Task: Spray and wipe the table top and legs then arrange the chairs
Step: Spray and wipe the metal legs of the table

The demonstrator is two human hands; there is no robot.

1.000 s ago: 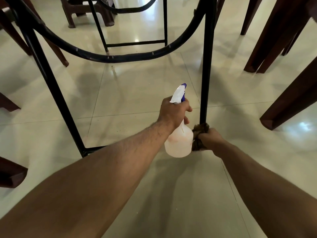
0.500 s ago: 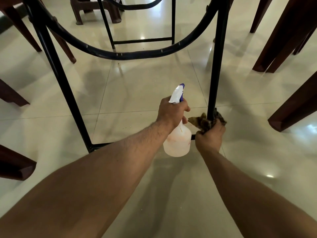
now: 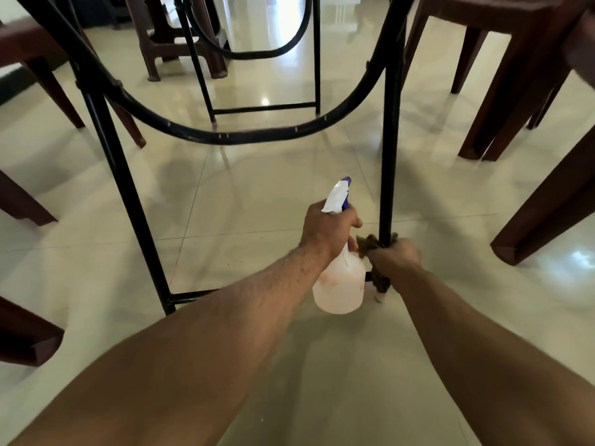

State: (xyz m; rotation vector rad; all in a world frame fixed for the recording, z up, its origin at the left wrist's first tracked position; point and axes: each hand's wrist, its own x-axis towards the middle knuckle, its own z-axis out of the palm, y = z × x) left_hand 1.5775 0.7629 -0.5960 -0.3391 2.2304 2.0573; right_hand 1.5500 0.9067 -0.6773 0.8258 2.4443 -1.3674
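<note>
Table legs [image 3: 124,194]: four counted, black metal tube, two close to the camera and two farther back. Curved braces [image 3: 225,139]: two, one sagging between each pair. Low crossbars [image 3: 193,296]: two, one near the floor [image 3: 257,194] on each pair. Near right leg [image 3: 390,149] stands upright on a pale foot cap [image 3: 380,297], just beside the bottle. Cloths: one, a brown cloth [image 3: 381,282], wrapped round the bottom of that leg, a loose end hanging toward the foot cap. Right hand [image 3: 397,255] grips the cloth, fingers clamped on it and the leg together. Spray bottles: one, a translucent white spray bottle [image 3: 341,284] with a white and blue trigger head, hanging upright at the inner side of the near right leg, nozzle pointing away from the person. Its base looks close to the floor; contact cannot be judged. Left hand [image 3: 328,226] holds it at the neck, fingers curled round under the trigger head. Both forearms are bare and reach forward from the bottom of the view. Brown chair legs [image 3: 483,111] stand on the glossy tiled floor to the left and right of the table; they overlap and run out of view, so no firm count.
</note>
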